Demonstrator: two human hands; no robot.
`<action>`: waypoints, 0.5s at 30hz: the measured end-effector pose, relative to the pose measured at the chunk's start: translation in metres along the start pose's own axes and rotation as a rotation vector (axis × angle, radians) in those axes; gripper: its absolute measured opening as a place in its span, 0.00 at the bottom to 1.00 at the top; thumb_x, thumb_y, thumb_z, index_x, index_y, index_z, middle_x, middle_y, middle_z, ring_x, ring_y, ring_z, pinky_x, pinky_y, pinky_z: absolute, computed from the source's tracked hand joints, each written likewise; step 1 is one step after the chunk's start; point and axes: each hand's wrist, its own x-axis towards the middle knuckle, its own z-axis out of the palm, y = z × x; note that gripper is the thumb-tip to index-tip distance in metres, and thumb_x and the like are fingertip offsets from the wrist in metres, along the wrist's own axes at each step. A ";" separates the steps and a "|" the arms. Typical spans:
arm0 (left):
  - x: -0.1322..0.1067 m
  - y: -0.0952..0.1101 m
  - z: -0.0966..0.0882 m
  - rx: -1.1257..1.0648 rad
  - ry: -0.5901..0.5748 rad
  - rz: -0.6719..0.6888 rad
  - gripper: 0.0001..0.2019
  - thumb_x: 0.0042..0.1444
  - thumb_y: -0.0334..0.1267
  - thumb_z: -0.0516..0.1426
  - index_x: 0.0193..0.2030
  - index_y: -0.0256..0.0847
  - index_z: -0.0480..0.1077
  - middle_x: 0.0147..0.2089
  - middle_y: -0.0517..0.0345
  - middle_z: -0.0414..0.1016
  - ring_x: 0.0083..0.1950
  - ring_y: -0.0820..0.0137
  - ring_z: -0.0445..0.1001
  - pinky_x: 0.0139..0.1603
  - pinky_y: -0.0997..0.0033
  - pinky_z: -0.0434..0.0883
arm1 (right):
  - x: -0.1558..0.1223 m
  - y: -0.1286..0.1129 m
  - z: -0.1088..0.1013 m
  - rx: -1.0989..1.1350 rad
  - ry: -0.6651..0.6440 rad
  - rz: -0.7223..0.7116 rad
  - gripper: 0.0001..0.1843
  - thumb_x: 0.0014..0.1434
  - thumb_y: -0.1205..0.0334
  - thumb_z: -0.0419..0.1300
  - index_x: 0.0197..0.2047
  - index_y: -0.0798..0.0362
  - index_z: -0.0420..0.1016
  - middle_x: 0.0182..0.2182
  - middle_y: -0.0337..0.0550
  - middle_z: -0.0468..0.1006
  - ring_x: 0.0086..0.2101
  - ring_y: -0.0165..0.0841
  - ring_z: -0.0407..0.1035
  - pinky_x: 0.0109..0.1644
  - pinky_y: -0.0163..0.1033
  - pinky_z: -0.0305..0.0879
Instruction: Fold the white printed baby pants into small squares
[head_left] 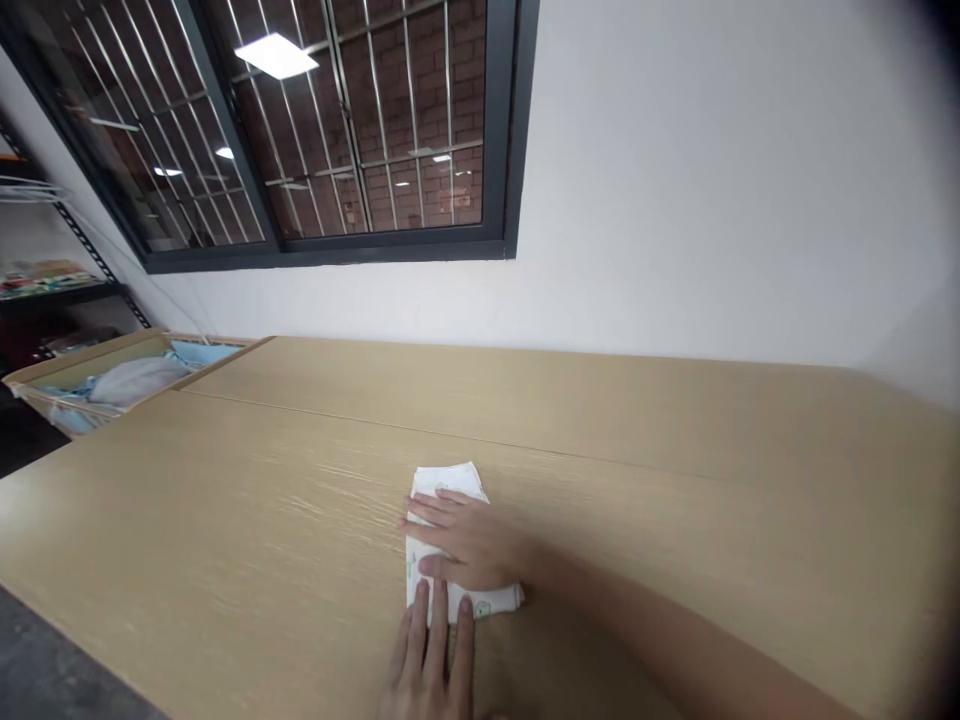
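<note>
Head view, hands (480, 542) palm-down, touching cloth (453, 480)

My feed: head cam faces fwd/down; white folded printed cloth (448, 481) nr, 6 o'clock; dark-framed rectangular glass window (304, 130) farther, 11 o'clock.

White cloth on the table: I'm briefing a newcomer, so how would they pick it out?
Below the barred window runs a long tan table. On the near side of its seam, under the right hand and left fingertips, lies the cloth. Flat, with small green prints, it differs from the loose blue and white fabric in the left-hand box.
</note>
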 end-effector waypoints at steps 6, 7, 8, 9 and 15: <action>0.014 0.003 -0.013 -0.022 0.012 -0.069 0.37 0.64 0.66 0.45 0.60 0.34 0.71 0.59 0.38 0.76 0.58 0.48 0.76 0.50 0.54 0.76 | 0.013 0.039 -0.009 -0.107 -0.004 0.081 0.34 0.74 0.43 0.43 0.76 0.50 0.48 0.74 0.46 0.44 0.73 0.42 0.37 0.75 0.56 0.35; 0.015 0.003 -0.014 -0.031 0.011 -0.080 0.37 0.64 0.66 0.45 0.59 0.34 0.71 0.58 0.38 0.76 0.58 0.48 0.76 0.50 0.54 0.76 | 0.014 0.043 -0.010 -0.119 0.006 0.091 0.35 0.74 0.43 0.43 0.76 0.50 0.47 0.74 0.46 0.43 0.73 0.42 0.36 0.75 0.56 0.34; 0.016 0.004 -0.015 -0.038 0.011 -0.085 0.35 0.65 0.65 0.45 0.59 0.34 0.71 0.58 0.38 0.77 0.57 0.48 0.77 0.49 0.54 0.77 | 0.015 0.046 -0.011 -0.128 0.011 0.094 0.35 0.74 0.43 0.42 0.76 0.51 0.46 0.75 0.46 0.42 0.73 0.42 0.35 0.76 0.55 0.34; 0.017 0.003 -0.016 -0.045 0.005 -0.086 0.34 0.66 0.63 0.46 0.59 0.35 0.71 0.58 0.39 0.77 0.57 0.49 0.77 0.48 0.55 0.78 | 0.015 0.049 -0.011 -0.136 0.011 0.096 0.36 0.74 0.43 0.42 0.76 0.52 0.45 0.75 0.47 0.41 0.73 0.42 0.34 0.76 0.55 0.34; 0.034 -0.023 -0.032 -0.209 -0.097 -0.054 0.17 0.67 0.37 0.49 0.57 0.37 0.71 0.57 0.45 0.78 0.54 0.57 0.80 0.45 0.61 0.81 | 0.011 0.043 -0.017 -0.154 0.073 0.130 0.35 0.74 0.46 0.41 0.76 0.56 0.46 0.74 0.51 0.44 0.73 0.42 0.37 0.75 0.53 0.39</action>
